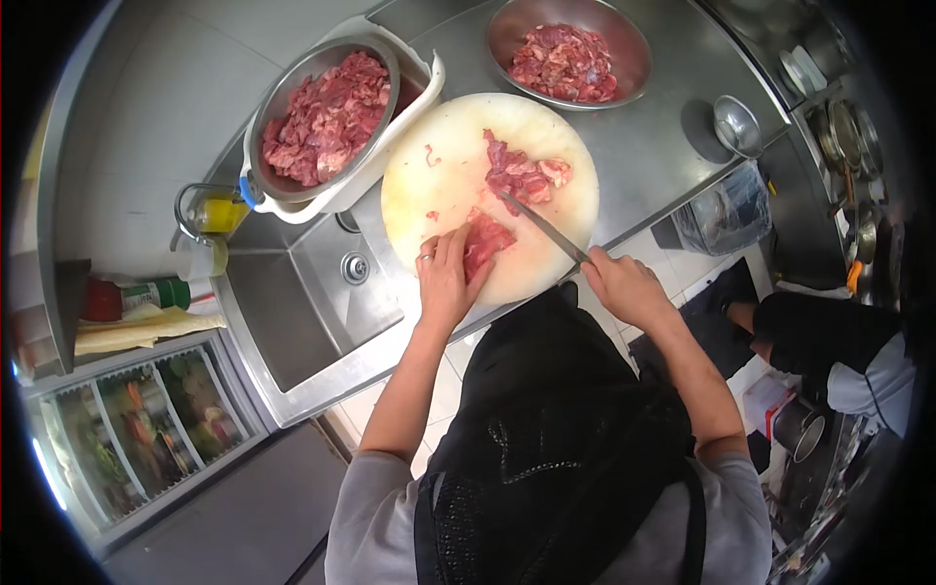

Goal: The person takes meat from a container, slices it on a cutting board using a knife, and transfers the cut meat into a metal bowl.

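Note:
My right hand (627, 285) is wrapped round the handle of a knife (548, 230), whose blade points up and left over the round cutting board (417, 203). The blade's tip reaches the lower edge of a pile of cut raw meat (522, 177). My left hand (447, 276), with a ring on one finger, grips a larger piece of raw meat (487, 244) near the board's lower left, thumb on one side and fingers on the other. Small meat scraps (432, 156) lie on the board's left part.
A metal bowl of meat pieces (327, 119) rests in a white tub (417, 97) by the sink (302, 317). Another metal bowl (639, 63) of meat stands behind the board. A ladle-like steel bowl (736, 127) lies at right. Another person (829, 331) stands at far right.

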The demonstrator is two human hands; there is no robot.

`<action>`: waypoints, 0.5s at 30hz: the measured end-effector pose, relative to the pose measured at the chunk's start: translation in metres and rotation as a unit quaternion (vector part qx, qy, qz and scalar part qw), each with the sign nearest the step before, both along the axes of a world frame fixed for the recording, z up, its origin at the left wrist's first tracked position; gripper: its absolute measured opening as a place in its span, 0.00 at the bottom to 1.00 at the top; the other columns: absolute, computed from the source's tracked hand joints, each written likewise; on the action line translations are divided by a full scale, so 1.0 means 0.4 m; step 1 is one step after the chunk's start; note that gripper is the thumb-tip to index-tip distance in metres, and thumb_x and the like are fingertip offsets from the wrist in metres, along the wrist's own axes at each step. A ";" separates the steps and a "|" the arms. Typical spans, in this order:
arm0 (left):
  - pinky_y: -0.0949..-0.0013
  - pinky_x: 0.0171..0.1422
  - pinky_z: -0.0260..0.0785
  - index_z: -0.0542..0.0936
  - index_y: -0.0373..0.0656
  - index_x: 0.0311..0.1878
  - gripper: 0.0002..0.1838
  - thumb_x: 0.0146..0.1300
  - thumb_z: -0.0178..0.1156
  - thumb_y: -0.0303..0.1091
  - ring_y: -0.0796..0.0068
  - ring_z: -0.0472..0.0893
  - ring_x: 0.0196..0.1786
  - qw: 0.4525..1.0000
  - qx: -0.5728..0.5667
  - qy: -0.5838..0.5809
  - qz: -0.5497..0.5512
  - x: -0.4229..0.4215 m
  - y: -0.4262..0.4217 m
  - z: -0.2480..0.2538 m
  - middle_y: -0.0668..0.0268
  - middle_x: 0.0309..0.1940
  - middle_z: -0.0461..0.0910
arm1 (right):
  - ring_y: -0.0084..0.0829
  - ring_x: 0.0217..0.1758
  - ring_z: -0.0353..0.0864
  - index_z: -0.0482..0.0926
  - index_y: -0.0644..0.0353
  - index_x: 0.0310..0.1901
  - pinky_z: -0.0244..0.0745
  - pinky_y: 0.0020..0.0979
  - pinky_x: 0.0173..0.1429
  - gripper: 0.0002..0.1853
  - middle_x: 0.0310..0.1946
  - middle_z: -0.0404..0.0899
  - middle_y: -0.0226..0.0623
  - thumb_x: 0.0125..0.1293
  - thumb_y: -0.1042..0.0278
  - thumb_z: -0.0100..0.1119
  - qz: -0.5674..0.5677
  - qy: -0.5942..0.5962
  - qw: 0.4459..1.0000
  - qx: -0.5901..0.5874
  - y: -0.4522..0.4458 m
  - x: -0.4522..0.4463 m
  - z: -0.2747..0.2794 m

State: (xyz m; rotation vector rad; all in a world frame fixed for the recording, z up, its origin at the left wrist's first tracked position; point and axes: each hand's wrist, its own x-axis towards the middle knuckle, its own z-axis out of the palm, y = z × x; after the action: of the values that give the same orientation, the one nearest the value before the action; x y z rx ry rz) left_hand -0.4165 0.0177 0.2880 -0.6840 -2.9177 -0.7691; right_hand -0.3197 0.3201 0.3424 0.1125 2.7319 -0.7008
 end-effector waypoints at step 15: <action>0.46 0.71 0.68 0.82 0.43 0.65 0.37 0.54 0.85 0.47 0.51 0.79 0.67 0.999 0.015 0.011 0.028 -0.014 0.004 0.005 0.57 0.64 0.83 | 0.70 0.42 0.88 0.77 0.58 0.54 0.80 0.67 0.51 0.16 0.33 0.87 0.61 0.87 0.52 0.53 -0.076 -0.008 0.997 0.001 -0.066 0.020 0.060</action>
State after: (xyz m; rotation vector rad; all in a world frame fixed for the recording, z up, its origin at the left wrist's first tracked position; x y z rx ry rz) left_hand -0.4222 0.0191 0.2899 -0.6023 -2.8856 -0.7930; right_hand -0.3116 0.2936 0.3664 0.3280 2.7293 -0.7344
